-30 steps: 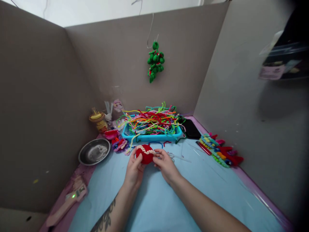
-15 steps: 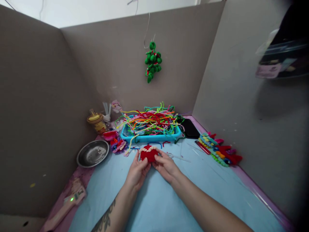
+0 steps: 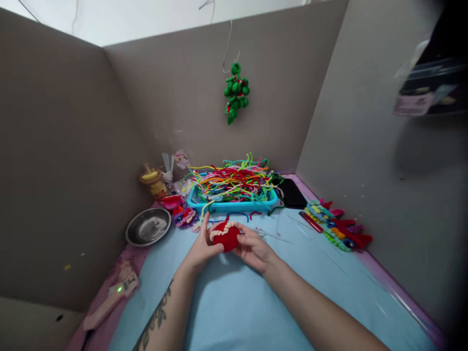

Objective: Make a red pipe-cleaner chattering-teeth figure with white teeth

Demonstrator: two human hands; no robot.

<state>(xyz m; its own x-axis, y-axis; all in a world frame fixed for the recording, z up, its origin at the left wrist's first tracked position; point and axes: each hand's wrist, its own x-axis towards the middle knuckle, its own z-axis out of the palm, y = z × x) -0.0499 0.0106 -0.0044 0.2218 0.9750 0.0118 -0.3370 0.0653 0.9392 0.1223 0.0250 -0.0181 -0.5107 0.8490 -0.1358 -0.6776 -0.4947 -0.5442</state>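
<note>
Between my hands, above the middle of the blue cloth, is a round red crocheted piece [image 3: 227, 240] with a wavy cream trim across its upper side. My right hand [image 3: 254, 248] grips its right edge, thumb in front and the other fingers partly hidden. My left hand [image 3: 201, 247] cups the left side, its thumb against the lower edge and its index finger raised away. What the remaining left fingers do behind the piece is hidden. Beyond the hands, a blue tray [image 3: 234, 206] is heaped with many-coloured yarn ends [image 3: 234, 183].
At left stand a metal bowl [image 3: 137, 236] with small pale bits, a lidded cup [image 3: 157, 185] and a pink glue gun [image 3: 113, 300] with a green light. Colourful crocheted pieces [image 3: 341, 231], a red tool [image 3: 310, 221] and a black phone-like slab [image 3: 292, 193] lie at right. Grey partitions [image 3: 204, 102] enclose the table.
The red crocheted piece has turned, so its cream trim now slants down to the left. My left hand has opened somewhat, with its index finger lifted. The view has shifted slightly.
</note>
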